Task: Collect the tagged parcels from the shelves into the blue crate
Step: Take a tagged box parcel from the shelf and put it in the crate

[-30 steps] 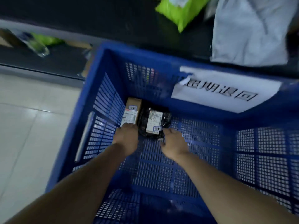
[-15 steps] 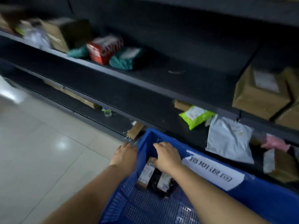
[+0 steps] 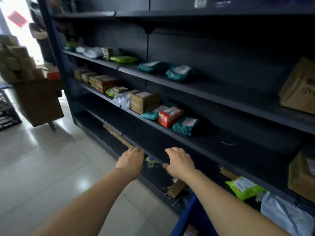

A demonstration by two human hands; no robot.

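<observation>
Head view: where is the crate (image 3: 186,218)?
- Bottom edge, a blue corner against the lowest shelf, beneath the right forearm.
- And the hands?
- Left hand (image 3: 131,160) and right hand (image 3: 179,161) hover palms down before the shelves (image 3: 221,90), fingers loosely spread, holding nothing. A teal parcel (image 3: 185,125) touches a red parcel (image 3: 170,114) mid-shelf. A green parcel (image 3: 245,187) lies low right, and cartons (image 3: 37,99) stand on the tiled floor (image 3: 42,167), left.

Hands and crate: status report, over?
Left hand open, empty. Right hand open, empty. Blue crate at bottom edge; shelf parcels unheld. Nothing blocking reach.
</observation>
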